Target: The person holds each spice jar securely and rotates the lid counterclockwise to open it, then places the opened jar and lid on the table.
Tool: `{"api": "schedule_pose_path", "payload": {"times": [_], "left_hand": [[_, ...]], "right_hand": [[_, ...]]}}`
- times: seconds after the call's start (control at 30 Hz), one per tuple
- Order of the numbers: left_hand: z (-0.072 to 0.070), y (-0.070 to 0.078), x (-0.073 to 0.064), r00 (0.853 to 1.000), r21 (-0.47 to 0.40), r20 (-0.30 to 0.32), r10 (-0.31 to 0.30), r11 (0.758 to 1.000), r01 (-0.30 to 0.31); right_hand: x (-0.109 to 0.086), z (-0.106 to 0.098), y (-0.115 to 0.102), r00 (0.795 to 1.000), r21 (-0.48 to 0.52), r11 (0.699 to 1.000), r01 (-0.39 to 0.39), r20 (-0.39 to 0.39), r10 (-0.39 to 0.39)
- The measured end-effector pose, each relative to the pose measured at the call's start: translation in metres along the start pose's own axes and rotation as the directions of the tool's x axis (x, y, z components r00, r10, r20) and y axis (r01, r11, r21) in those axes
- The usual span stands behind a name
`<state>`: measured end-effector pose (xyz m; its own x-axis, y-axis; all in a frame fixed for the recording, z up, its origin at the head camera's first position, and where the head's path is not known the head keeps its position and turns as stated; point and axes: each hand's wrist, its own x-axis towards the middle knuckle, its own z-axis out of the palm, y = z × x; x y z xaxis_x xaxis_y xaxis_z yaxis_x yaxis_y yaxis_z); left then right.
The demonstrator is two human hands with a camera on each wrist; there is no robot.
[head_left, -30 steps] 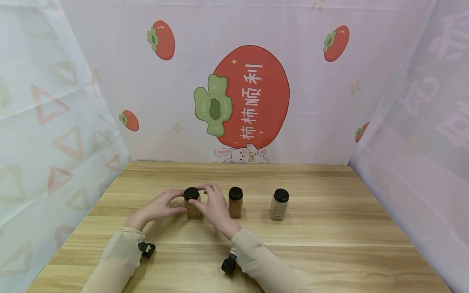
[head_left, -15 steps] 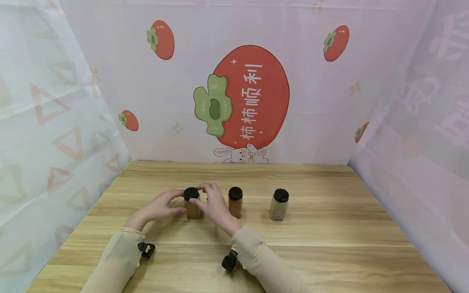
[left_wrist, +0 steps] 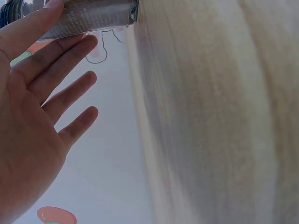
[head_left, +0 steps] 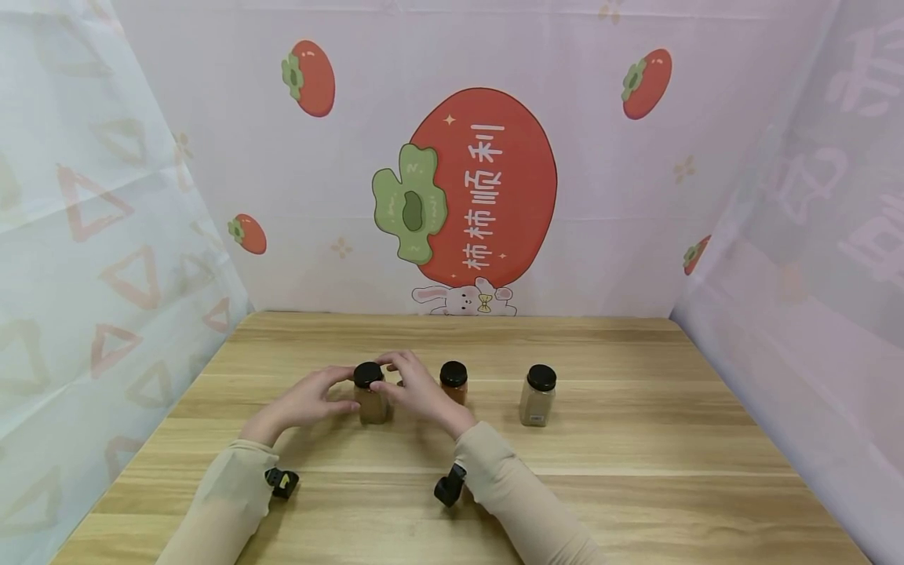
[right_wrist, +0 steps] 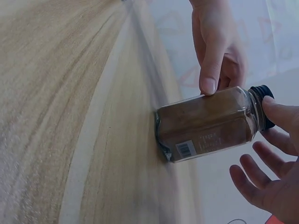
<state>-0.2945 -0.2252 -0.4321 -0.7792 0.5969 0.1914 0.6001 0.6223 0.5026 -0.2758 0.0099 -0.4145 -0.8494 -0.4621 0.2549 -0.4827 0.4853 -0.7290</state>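
A spice jar [head_left: 371,406] of brown powder with a black lid [head_left: 367,373] stands upright on the table, left of centre. From the left, my left hand [head_left: 307,399] holds its body between thumb and fingers; in the left wrist view the other fingers spread away from the jar [left_wrist: 93,19]. My right hand [head_left: 424,392] pinches the lid with thumb and index finger. The right wrist view shows this right thumb and finger on the lid [right_wrist: 266,114], the remaining fingers free of the glass. A barcode label sits near the jar's base.
Just right of my right hand, a jar of reddish-orange powder [head_left: 454,384] is partly covered by that hand. Farther right stands a jar of pale beige powder [head_left: 537,404]. Both have black lids. Printed cloth [head_left: 339,282] encloses the wooden table [head_left: 636,463] at back and sides.
My right hand has turned slightly at the lid, its wrist and forearm shifting right and away from me, now covering the lower part of the reddish-orange jar. The left hand and held jar stay put.
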Motion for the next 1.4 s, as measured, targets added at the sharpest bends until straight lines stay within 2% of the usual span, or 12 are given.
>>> {"api": "schedule_pose_path", "payload": {"times": [0.17,0.3,0.6,0.9,1.1,1.4], "left_hand": [[0.000,0.000,0.000,1.000,-0.002,0.000,0.002,1.000,-0.002],[0.000,0.000,0.000,1.000,0.001,-0.007,0.015,1.000,-0.015],[0.000,0.000,0.000,1.000,-0.009,-0.007,0.023,1.000,-0.023],[0.002,-0.002,0.000,0.999,-0.008,-0.022,0.050,0.999,-0.050],[0.001,-0.001,0.000,0.998,0.001,-0.029,0.061,0.998,-0.061],[0.000,-0.001,0.000,0.999,-0.007,-0.005,0.035,0.999,-0.035]], "right_hand": [[0.001,-0.002,0.000,1.000,0.004,1.000,-0.001,0.019,0.000],[-0.001,-0.002,0.001,1.000,0.004,1.000,-0.002,0.004,0.002],[-0.006,0.009,-0.002,0.994,-0.031,0.999,-0.030,-0.109,0.027],[-0.008,0.020,-0.010,0.973,-0.009,0.995,-0.098,-0.212,0.094],[-0.006,0.022,-0.009,0.971,-0.014,0.994,-0.106,-0.218,0.101],[-0.005,0.015,-0.007,0.987,-0.065,0.998,-0.015,-0.163,0.004]]}}
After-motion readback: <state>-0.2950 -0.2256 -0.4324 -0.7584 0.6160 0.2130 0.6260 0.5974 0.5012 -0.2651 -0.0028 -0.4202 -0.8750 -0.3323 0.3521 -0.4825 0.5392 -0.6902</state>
